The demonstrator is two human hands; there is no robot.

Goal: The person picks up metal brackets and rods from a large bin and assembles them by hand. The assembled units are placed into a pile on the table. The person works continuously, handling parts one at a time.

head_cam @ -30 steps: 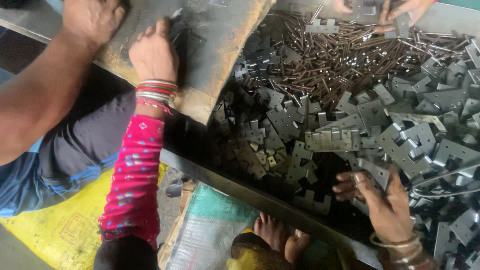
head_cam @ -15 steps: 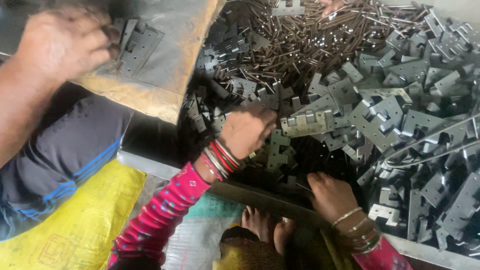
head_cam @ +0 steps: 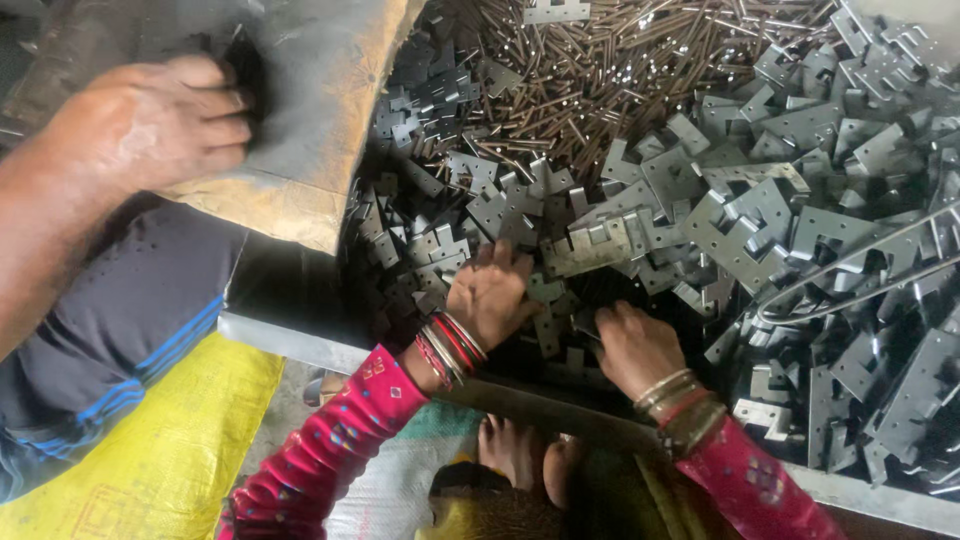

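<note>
Picking through grey stamped-metal hinge plates (head_cam: 600,245) heaped in the steel tray (head_cam: 290,335), my left hand (head_cam: 492,296) lies spread flat on them, my right hand (head_cam: 633,347) curls in, grip unclear; lifting one, I judge, needs a clean pinch.

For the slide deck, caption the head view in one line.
Left hand and right hand dig into a heap of grey metal hinge plates beside rusty pins, another person's hand nearby.
</note>
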